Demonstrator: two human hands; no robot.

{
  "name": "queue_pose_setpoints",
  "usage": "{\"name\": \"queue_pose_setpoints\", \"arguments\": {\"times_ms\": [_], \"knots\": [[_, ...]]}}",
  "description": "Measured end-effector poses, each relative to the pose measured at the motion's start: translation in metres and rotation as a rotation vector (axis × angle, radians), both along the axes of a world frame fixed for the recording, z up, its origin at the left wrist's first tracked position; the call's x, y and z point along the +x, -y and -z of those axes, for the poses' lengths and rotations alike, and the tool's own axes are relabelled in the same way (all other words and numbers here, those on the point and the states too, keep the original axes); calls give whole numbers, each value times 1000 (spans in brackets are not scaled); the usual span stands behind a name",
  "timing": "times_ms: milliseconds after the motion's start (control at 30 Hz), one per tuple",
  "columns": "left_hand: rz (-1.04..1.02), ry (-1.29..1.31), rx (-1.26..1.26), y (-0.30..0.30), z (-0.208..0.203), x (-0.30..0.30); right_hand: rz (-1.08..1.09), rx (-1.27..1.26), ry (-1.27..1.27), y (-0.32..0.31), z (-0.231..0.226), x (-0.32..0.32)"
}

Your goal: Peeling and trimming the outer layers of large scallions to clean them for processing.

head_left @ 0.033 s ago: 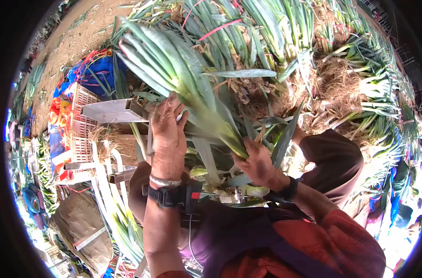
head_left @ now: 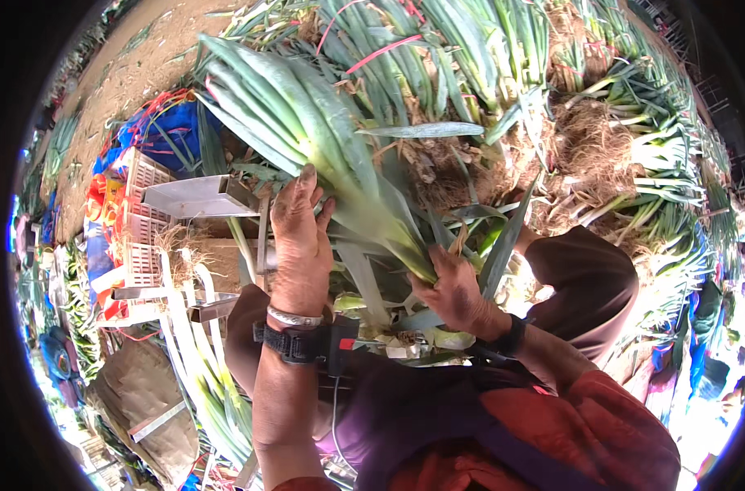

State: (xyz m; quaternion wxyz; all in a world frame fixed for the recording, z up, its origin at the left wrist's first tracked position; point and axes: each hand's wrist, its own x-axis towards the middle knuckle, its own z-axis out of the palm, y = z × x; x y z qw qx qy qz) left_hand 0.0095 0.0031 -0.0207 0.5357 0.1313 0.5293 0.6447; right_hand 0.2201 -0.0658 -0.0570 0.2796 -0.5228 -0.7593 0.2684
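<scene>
A leek [head_left: 307, 123] with a fan of long green leaves slants across the middle, its leaf tips toward the upper left. My right hand [head_left: 454, 290] is closed round its narrow lower end. My left hand [head_left: 299, 229] is beside the leek, fingers stretched up along it and thumb apart. Whether its fingertips touch the leaves I cannot tell. Part of the leek between my hands is smeared by motion. Below lie loose leek leaves [head_left: 360, 278] and peelings. Left of my left forearm, several trimmed leeks [head_left: 200, 360] with white stems and roots lie together.
A metal frame with a square-tube bar [head_left: 188, 196] is left of my left hand. Beyond it stand a pale plastic crate [head_left: 147, 204] and a blue sack [head_left: 164, 135]. Bundled leeks [head_left: 389, 57] line the far side, more leeks [head_left: 663, 164] the right. My bent knee [head_left: 589, 266] is at the right.
The fingers of my left hand have straightened slightly. The leek's leaf tips have shifted a little to the left. My right hand keeps its grip.
</scene>
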Motion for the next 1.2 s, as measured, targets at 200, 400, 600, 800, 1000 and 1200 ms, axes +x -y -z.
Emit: {"name": "queue_pose_setpoints", "arguments": {"times_ms": [200,400,600,800,1000,1200], "knots": [[20,202,175,16,6,27,18,98,71,40,-24,36],[136,453,453,9,-27,33,-233,73,92,25,-16,45],[149,319,547,6,-40,17,-302,-63,-520,-36,-53,6],[158,295,573,12,-47,19,-278,-381,-624,-61,-63,-28],[122,196,486,12,-34,14,-320,-154,-677,-76,-28,-50],[246,251,638,18,-41,-7,80,-646,-410,-59,7,-37]]}}
